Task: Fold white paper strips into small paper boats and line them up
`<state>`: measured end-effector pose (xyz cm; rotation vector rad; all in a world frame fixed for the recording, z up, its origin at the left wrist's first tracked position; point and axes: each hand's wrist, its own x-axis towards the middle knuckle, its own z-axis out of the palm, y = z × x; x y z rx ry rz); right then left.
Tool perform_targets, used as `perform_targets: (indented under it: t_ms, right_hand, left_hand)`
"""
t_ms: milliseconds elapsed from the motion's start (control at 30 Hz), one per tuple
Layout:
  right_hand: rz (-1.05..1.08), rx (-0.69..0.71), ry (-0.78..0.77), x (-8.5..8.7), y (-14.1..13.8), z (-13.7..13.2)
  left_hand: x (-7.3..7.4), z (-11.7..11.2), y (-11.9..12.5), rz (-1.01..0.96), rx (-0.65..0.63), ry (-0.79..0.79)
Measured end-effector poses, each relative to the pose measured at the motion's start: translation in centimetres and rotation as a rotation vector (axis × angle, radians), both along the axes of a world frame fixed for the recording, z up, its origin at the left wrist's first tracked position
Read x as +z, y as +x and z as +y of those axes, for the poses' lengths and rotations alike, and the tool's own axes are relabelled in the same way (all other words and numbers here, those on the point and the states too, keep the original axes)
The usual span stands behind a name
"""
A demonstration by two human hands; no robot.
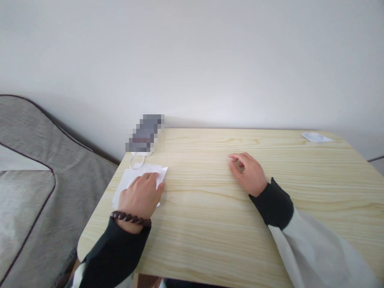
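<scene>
My left hand point(139, 194), with a dark beaded bracelet at the wrist, lies over several loose white sheets of paper point(122, 185) at the table's left side. Its fingers are bent down onto the paper, and their tips are hidden. One paper corner sticks out past the index finger and thumb. Near the middle of the table, my right hand point(249, 172) rests on its side, loosely curled. A small gap shows between its thumb and index finger, and nothing is in it.
A blurred dark phone-like object point(145, 134) with a white loop point(137, 161) stands behind the papers. At the far right lies a small white packet or paper point(317, 137). The light wooden table point(198, 236) meets a white wall, and a grey sofa point(81, 176) adjoins its left.
</scene>
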<state>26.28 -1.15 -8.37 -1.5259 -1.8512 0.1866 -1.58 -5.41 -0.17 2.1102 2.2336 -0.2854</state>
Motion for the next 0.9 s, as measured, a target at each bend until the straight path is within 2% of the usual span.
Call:
perform_targets:
  t_ms: [133,300,500,767,900]
  right_hand:
    - [0.001,-0.002,-0.008,0.0,0.0,0.0]
    - [-0.001,0.002,0.002,0.0,0.0,0.0]
    - [0.007,0.008,-0.001,0.1,0.0,0.0]
    - [-0.003,0.0,-0.01,0.1,0.0,-0.1]
    - [-0.004,0.019,-0.007,0.1,0.1,0.0]
  left_hand:
    - [0.4,0.1,0.2,0.135,0.051,0.002]
    - [0.7,0.3,0.1,0.147,0.05,0.11]
    - [0.6,0.0,0.0,0.01,0.088,0.236]
    - [0.6,-0.4,0.5,-0.152,0.132,0.327]
    - [0.3,-0.8,0.9,-0.203,0.093,0.425]
